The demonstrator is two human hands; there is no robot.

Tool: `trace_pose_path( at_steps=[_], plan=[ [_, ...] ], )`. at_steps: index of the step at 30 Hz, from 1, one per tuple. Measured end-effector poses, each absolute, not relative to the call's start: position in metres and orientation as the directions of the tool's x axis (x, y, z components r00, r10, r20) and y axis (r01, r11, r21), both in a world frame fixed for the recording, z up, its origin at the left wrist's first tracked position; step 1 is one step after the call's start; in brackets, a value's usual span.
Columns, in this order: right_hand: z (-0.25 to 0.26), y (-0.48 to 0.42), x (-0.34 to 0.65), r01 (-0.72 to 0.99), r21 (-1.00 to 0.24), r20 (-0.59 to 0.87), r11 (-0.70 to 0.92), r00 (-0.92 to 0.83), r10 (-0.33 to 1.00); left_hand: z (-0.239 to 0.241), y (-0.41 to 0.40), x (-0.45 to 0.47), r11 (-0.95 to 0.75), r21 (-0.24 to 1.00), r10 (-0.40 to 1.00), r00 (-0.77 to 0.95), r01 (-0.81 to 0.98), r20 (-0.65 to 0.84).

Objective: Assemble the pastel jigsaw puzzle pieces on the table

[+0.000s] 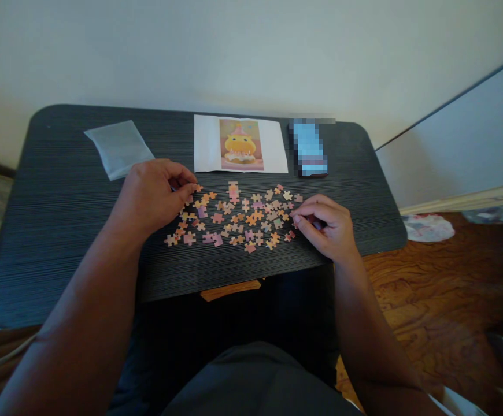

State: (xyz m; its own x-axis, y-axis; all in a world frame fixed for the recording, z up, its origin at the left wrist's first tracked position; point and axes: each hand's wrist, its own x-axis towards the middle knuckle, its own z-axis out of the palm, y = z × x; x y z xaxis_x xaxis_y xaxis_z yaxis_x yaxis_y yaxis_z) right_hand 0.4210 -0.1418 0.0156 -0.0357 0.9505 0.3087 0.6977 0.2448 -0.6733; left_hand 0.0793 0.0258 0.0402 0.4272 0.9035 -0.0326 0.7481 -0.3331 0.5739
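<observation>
Many small jigsaw puzzle pieces (pixel 252 218) in orange, pink and tan lie spread over the dark table. At the left end of the spread, my left hand (pixel 154 190) pinches a puzzle piece (pixel 198 188) between thumb and forefinger. My right hand (pixel 329 226) is at the right end, thumb and forefinger closed on a puzzle piece that the fingertips largely hide. Near the top middle, a few joined pieces (pixel 233 192) form a short upright strip. Behind them lies a reference picture (pixel 240 144) of a yellow cartoon figure with a cake, on white paper.
A clear plastic bag (pixel 121 149) lies at the table's back left. A phone (pixel 310 147), its screen blurred out, rests at the back right. The black table (pixel 60 231) has rounded corners and stands against a pale wall. White plastic (pixel 429 227) lies on the wooden floor.
</observation>
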Motion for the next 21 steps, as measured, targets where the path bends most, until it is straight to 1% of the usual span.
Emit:
trace_pose_path(
  at_steps=[5,8,11,13,17,21],
  plan=[
    [0.016,-0.144,0.421,0.709,-0.672,0.298,0.216,-0.009,0.954,0.046,0.023,0.081,-0.314,0.570,0.905,0.420,0.759,-0.060],
    [0.016,-0.144,0.420,0.699,-0.665,0.308,0.262,-0.062,0.949,0.045,0.024,0.081,-0.311,0.571,0.909,0.413,0.760,-0.054],
    [0.013,-0.142,0.420,0.717,-0.619,0.311,0.320,-0.150,0.939,0.040,0.026,0.081,-0.307,0.592,0.914,0.404,0.745,-0.034],
    [0.011,-0.141,0.419,0.735,-0.590,0.308,0.335,-0.179,0.935,0.038,0.027,0.081,-0.303,0.605,0.918,0.396,0.736,-0.021],
    [0.009,-0.141,0.420,0.752,-0.565,0.295,0.338,-0.198,0.935,0.035,0.029,0.080,-0.308,0.606,0.920,0.391,0.733,-0.005],
    [0.010,-0.141,0.420,0.744,-0.583,0.293,0.326,-0.182,0.939,0.035,0.028,0.079,-0.314,0.618,0.915,0.403,0.721,-0.004]
  ],
)
